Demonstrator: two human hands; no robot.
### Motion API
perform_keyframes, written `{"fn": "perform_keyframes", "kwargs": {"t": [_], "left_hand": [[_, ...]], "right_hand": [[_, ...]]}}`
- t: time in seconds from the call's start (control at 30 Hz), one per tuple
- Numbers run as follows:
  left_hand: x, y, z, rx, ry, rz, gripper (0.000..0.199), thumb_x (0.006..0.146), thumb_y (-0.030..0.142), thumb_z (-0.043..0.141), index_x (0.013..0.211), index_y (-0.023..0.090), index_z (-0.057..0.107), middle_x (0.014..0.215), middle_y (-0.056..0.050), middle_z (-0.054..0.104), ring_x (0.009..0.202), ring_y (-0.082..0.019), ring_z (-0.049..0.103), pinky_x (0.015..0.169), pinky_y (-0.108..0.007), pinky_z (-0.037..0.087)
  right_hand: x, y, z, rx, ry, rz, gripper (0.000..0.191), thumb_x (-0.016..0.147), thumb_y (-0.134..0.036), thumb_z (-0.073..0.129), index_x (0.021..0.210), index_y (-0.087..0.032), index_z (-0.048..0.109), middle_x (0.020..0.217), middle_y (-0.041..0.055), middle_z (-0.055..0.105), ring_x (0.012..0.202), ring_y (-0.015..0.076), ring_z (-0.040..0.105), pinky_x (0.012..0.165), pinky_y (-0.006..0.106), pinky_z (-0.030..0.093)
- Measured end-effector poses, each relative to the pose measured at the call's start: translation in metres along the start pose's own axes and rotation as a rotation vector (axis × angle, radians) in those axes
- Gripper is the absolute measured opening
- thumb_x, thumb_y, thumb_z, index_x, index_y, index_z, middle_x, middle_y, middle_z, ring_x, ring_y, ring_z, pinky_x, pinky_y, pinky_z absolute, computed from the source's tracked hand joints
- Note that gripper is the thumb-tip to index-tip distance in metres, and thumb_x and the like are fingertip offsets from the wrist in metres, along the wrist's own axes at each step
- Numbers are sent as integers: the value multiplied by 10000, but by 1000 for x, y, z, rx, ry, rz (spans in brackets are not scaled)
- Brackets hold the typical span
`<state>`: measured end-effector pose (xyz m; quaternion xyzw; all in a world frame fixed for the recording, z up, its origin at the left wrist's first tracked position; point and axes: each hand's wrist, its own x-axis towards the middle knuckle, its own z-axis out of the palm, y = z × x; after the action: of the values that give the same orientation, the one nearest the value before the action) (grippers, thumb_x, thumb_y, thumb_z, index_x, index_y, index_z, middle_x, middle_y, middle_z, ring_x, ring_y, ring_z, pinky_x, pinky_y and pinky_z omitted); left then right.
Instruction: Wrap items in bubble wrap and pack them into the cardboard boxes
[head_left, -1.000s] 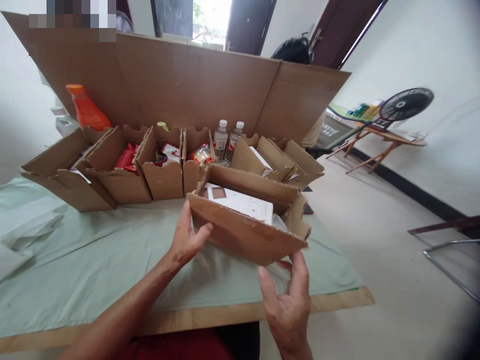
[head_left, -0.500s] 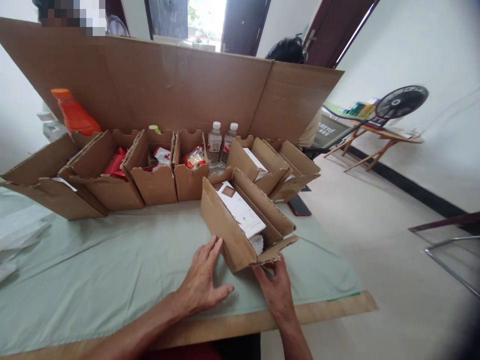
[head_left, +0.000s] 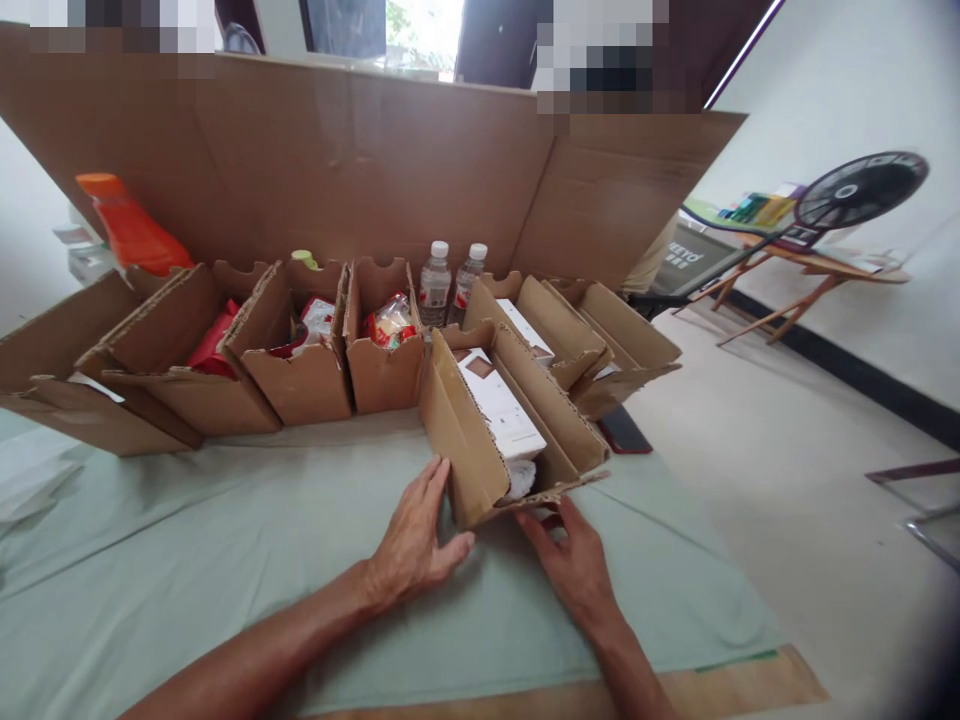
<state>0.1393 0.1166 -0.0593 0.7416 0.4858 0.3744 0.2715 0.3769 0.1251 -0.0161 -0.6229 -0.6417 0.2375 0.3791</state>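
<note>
Swung round since a second ago, the near bin point(head_left: 465, 440) has gone from lying broadside to pointing its narrow end at me, and my right grip point(head_left: 577, 565) has come in against that end; beneath it all is the desk point(head_left: 765, 685), spread with a green cloth point(head_left: 262, 540); a cardboard panel point(head_left: 360, 170) stands across behind; before it runs a row of bins point(head_left: 386, 380), also cardboard.

The near bin sits on my side of that row, right of middle; I cannot tell whether its base lies flat on the cloth. I judge it fairly light and stiff along its long walls, with torn rims that would bend or tear if pinched; low on both long walls, or under the base, looks the surer hold.

My left grip point(head_left: 412, 530) is spread, thumb well apart, fingertips against the bin's left wall and clamped on nothing; my right has thumb and fingers at the near end's foot, but whether they pinch it I cannot tell.

Smaller still, an orange bottle point(head_left: 139, 240) leans behind the leftmost bins; a white carton point(head_left: 506, 410) lies inside the near bin, likely to slide if that tips; two clear bottles point(head_left: 435, 285) stand behind; crumpled pale wrapping point(head_left: 520, 480) sits at the carton's near end, probably soft.
</note>
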Motion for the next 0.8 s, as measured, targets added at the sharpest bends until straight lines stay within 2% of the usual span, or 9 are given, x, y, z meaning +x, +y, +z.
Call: {"fn": "perform_keyframes", "kwargs": {"t": [0.1,0.2,0.33,0.43,0.53,0.67,0.8], "left_hand": [[-10,2,10,-3,3,10,933,875,366,634,1639,168,136,1674,-219,267,1541,-392,286,1217,-601,336],[-6,0,10,-17,24,-21,851,897,316,597,1628,175,186,1661,-204,312,1533,-366,316,1220,-576,343],[39,-15,-7,-43,112,-90,738,868,294,612,1549,147,367,1550,-205,484,1422,-348,483,1169,-549,408],[81,-31,-22,-37,242,-223,556,862,255,597,1405,153,537,1290,-163,669,1141,-285,665,1020,-477,526],[102,-42,-29,-15,322,-296,417,871,259,577,1269,150,629,1060,-128,702,953,-253,681,867,-424,563],[99,-45,-26,-20,316,-293,410,871,304,589,1251,159,636,1038,-120,688,941,-241,664,706,-331,549],[95,-43,-26,-37,327,-299,421,884,322,583,1275,170,611,1085,-116,663,939,-222,658,611,-272,515]], "right_hand": [[-14,7,2,-55,102,-84,314,876,-536,619,806,-230,630,703,24,683,604,200,627,562,315,538],[-9,11,9,-86,128,-137,299,907,-516,603,832,-229,638,748,36,699,668,211,658,626,327,556],[38,7,24,-78,75,-150,290,909,-468,586,950,-196,679,885,86,742,755,232,692,706,363,563],[73,6,36,-60,78,-150,274,913,-415,555,973,-190,699,895,91,754,757,225,695,747,374,565],[82,13,43,-45,102,-143,248,916,-379,533,943,-202,705,864,79,753,779,221,696,771,375,568],[76,27,42,-24,165,-104,234,929,-366,533,983,-200,689,925,84,745,823,211,695,773,367,576],[93,36,45,9,202,-92,294,942,-377,545,1139,-176,630,1023,106,736,859,202,702,751,351,584]]}}
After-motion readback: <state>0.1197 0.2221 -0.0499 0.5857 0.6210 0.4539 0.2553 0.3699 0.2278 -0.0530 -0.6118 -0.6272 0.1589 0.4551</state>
